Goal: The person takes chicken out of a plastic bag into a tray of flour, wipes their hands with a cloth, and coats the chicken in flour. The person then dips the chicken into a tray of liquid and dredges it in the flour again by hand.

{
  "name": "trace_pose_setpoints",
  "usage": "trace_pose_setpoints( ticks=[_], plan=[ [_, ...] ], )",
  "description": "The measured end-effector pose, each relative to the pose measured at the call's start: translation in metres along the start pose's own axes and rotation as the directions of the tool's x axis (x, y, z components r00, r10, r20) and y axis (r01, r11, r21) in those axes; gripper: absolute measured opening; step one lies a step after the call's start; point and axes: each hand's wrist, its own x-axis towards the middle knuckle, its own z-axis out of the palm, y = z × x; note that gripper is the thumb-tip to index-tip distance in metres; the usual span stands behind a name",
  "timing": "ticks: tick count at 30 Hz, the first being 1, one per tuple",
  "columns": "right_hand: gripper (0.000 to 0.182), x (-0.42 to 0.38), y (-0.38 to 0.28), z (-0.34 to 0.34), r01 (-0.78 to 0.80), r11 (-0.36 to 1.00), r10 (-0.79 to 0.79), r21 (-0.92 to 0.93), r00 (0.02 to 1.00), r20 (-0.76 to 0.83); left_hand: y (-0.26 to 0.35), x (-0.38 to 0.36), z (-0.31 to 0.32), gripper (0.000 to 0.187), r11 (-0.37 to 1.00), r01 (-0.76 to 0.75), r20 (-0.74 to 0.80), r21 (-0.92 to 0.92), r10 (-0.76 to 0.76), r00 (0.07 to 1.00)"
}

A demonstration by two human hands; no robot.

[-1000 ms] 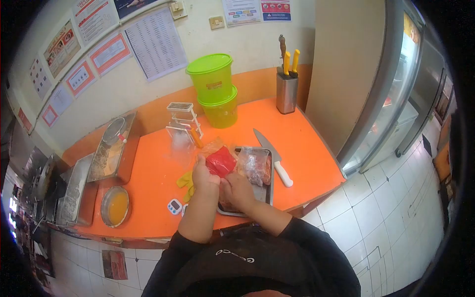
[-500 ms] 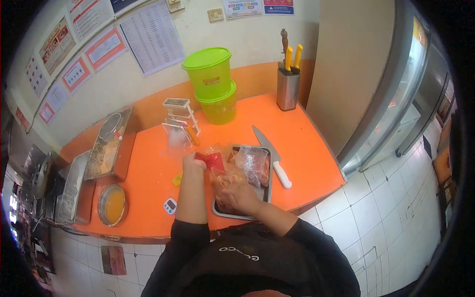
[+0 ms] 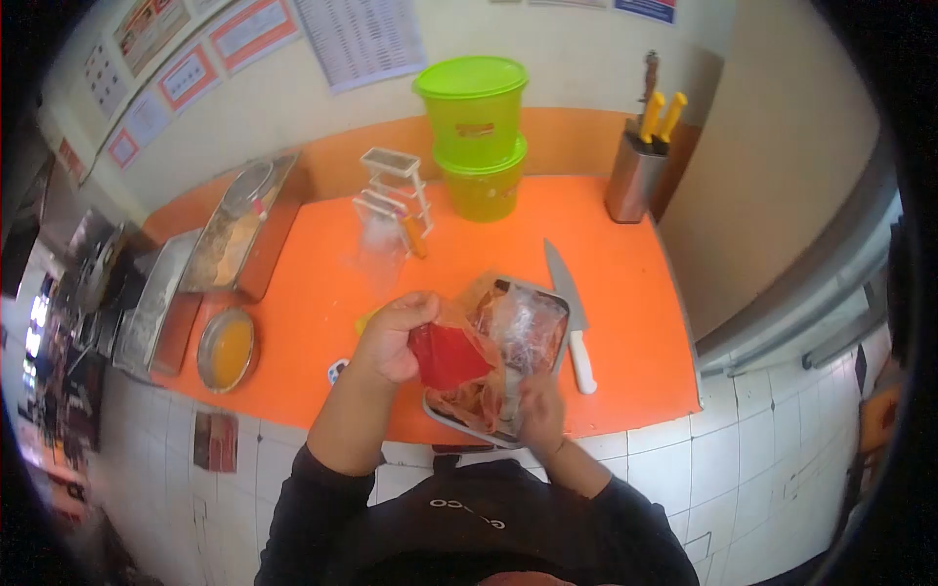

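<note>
My left hand [image 3: 401,337] is closed on the top of a clear plastic bag with a bright red part [image 3: 451,357], held up over the left side of a metal tray [image 3: 564,345]. Pale orange-pink pieces, like raw meat, show around and below the bag. Over the tray's near right edge is my right hand [image 3: 542,408], its fingers smeared by motion. A second clear plastic bag [image 3: 528,327] lies on the meat at the tray's far right. Beside the tray rests a knife [image 3: 578,347] with a white handle, its blade pointing away from me.
Green lidded tubs [image 3: 474,122] stand stacked at the back, beside a white rack [image 3: 396,190]. A knife block [image 3: 635,181] is at the back right. To the left are a bowl of orange liquid [image 3: 228,352], metal trays [image 3: 234,249] and a partly hidden timer [image 3: 338,371].
My right hand has moved off the bag toward the tray's near right edge. The left hand still holds the bag, whose red part shows larger. The view has shifted.
</note>
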Motion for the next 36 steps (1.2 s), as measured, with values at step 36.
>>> trace_pose_setpoints(
  ticks=[36],
  plan=[
    [0.043,0.098,-0.202,0.831,-0.579,0.129,-0.121,0.805,0.796,0.593,0.504,-0.489,-0.258,0.024,-0.129,0.040,0.118,0.991,0.972,0.202]
  ],
)
